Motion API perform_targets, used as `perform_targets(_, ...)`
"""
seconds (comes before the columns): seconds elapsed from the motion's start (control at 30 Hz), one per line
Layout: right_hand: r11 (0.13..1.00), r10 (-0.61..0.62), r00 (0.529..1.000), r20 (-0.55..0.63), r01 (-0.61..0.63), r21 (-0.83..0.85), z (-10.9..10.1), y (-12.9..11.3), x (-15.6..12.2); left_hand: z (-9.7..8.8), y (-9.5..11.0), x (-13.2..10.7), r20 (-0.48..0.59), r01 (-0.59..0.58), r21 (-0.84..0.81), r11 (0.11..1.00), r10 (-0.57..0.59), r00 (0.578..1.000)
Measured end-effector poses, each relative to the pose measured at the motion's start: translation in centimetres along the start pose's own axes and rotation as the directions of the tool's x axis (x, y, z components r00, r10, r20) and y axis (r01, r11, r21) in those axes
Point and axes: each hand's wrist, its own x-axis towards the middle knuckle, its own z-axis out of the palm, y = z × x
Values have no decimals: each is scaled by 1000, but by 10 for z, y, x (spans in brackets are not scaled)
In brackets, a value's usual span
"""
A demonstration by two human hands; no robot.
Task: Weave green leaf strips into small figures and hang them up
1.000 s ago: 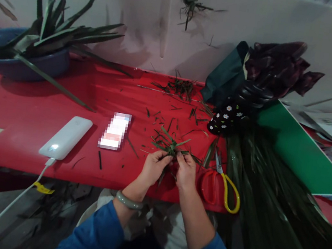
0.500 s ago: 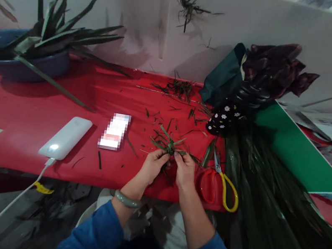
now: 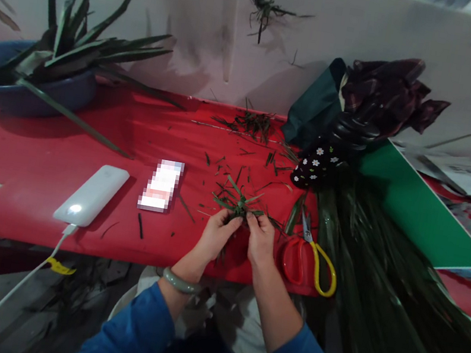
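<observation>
Between my two hands is a small piece of woven green leaf strips (image 3: pixel 240 203), its strip ends sticking out to several sides. My left hand (image 3: pixel 217 235) pinches its near left side, thumb against the fingers. On the other side my right hand (image 3: pixel 260 240) grips the near right part, also closed. The fingertips hide the lower part of the weave. Right of my right hand lie scissors (image 3: pixel 307 237) with one red and one yellow handle loop, blades pointing away. Cut leaf scraps (image 3: pixel 244 154) are scattered beyond my hands.
A phone (image 3: pixel 162 185) and a white power bank (image 3: pixel 92 195) with a cable lie to the left on the red tabletop (image 3: pixel 136 124). A blue basin (image 3: pixel 64 90) holds long leaves. Long dark leaves (image 3: pixel 375 284) and a green board (image 3: pixel 424 208) fill the right side.
The view has shifted slightly. Both hands stay closed on the woven leaf piece, with only small finger movement.
</observation>
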Motion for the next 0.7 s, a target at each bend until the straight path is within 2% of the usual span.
perform_targets(0.2, 1000, -16, 1000, 19, 16, -8, -1, 3, -1, 0, -5, 3, -49, -64, 70, 995, 68, 996)
perform_targets(0.33, 1000, 0, 1000, 18, -1, 29, -1, 2, -1, -1, -6, 4, -38, -41, -10, 999, 41, 998)
perform_targets(0.4, 997, 17, 998, 57, -22, 79, -2, -1, -1, -3, -3, 4, -4, -1, -83, 997, 1, 1000)
perform_targets(0.47, 985, 49, 991, 127, -69, 158, -3, -4, 0, -7, 1, 3, 61, 54, -184, 981, -43, 997)
perform_targets(0.57, 966, 90, 982, 164, -126, 225, -5, -4, 1, -12, 6, -1, 255, 163, -317, 934, -81, 964)
perform_targets(0.63, 974, 135, 976, 169, -162, 159, -5, -2, 0, -13, 8, -4, 397, 242, -350, 905, -91, 913)
perform_targets(0.7, 972, 216, 951, 221, -231, 42, -4, 0, -2, -14, 9, -7, 482, 303, -359, 883, -103, 870)
